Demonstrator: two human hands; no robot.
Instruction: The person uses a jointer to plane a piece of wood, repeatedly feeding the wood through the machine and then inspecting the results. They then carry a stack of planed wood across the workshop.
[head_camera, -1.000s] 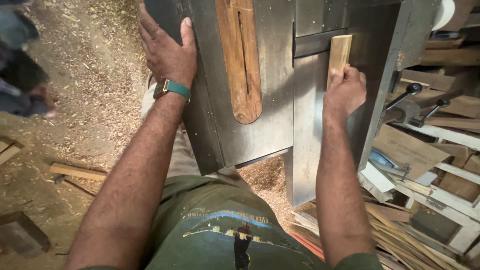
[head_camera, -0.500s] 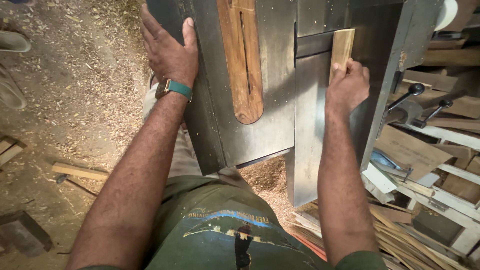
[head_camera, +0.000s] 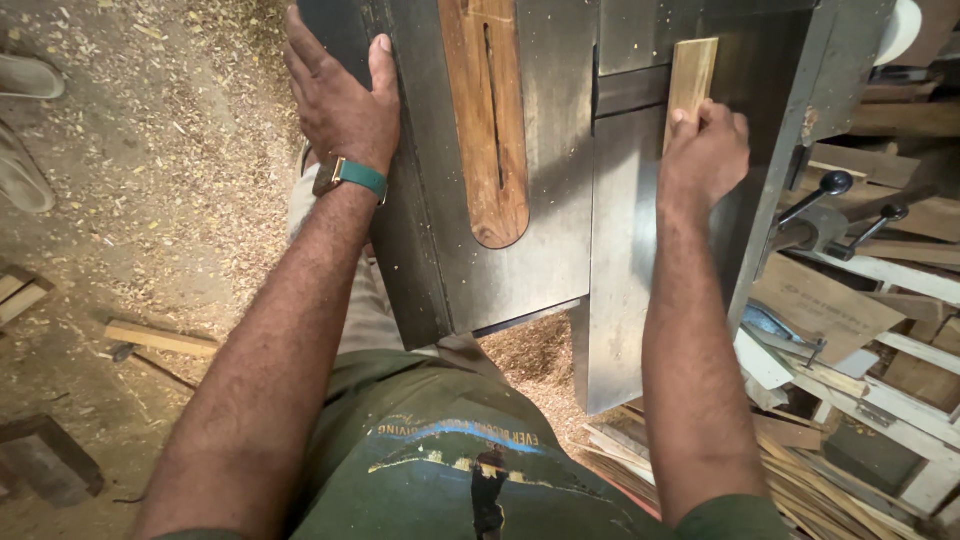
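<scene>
A: Starting at the left, what's there?

B: A floor (head_camera: 120, 200) strewn with sawdust, a loose wood offcut (head_camera: 160, 340) lying on it. Then the left hand (head_camera: 340, 100), a green-strapped watch (head_camera: 350, 177) at its wrist, laid flat on the left edge of the steel tabletop (head_camera: 555, 200). Its fingers are spread and hold nothing; they only press on the metal.

A: And the middle?

B: A wooden insert (head_camera: 490, 120) with a narrow slot, set into the tabletop, running away from the person.

A: Where's the wood strip?

B: The wood strip (head_camera: 690, 80) lies flat on the right part of the tabletop, well apart from the left hand. The right hand (head_camera: 705, 155) is the nearer one: its fingers are curled down over the strip's near end, thumb on the left edge.

A: Which way does it run?

B: Its long axis points away from the person, roughly parallel to the slot; the free end extends beyond the fingers. Farther right are black-knobbed levers (head_camera: 835, 185) and stacked timber (head_camera: 850, 400).
</scene>
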